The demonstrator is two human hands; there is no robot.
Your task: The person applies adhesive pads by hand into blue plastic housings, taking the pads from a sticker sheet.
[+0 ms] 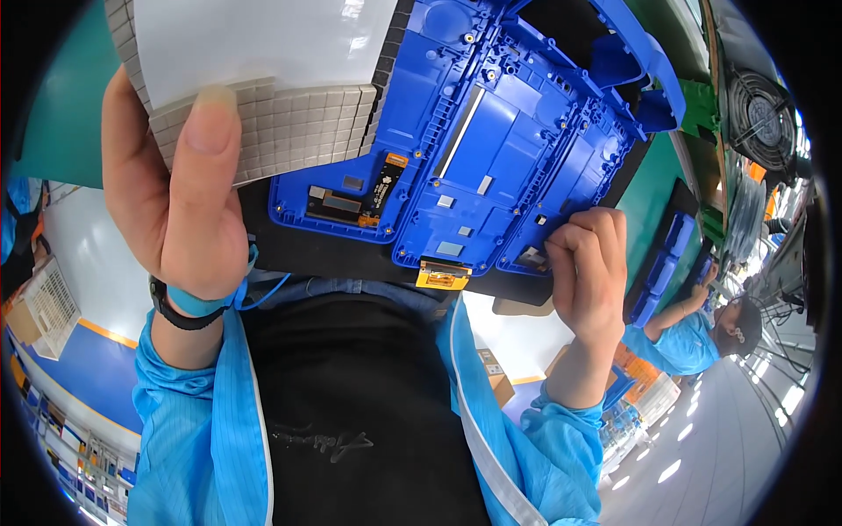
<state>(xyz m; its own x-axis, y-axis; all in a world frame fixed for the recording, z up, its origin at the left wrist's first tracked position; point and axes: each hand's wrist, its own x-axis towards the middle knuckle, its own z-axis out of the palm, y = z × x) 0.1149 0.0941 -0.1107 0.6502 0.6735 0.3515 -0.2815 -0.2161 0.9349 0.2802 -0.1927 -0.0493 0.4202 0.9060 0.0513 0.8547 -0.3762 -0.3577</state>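
Left hand: the left hand [171, 188] is closed on a sheet of small grey square pads [289, 131]. The thumb lies flat on top of the sheet and the other fingers are behind it, out of sight.
Sheet: it has a white shiny backing [263, 39] above the thumb. The grey squares run in rows just beside the thumb and along the sheet's edges.
Wrist: a black band [180, 316] goes round the wrist, just below the holding hand.
Right hand: the right hand [588, 272] has its fingers curled in, with the fingertips pressed onto the lower right corner of a blue plastic frame [500, 131]. I cannot tell if it pinches a tiny part there.
Blue frame: it lies on a black mat [333, 259], up and to the left of the right hand's fingertips. The sheet's right edge covers the frame's left side.
On the frame: a little black and orange strip [384, 184] sits between the two hands. An orange tab [443, 278] sticks out at the bottom edge, just left of the right hand.
Far away: another person in blue [702, 329] is off to the right, well apart from both hands.
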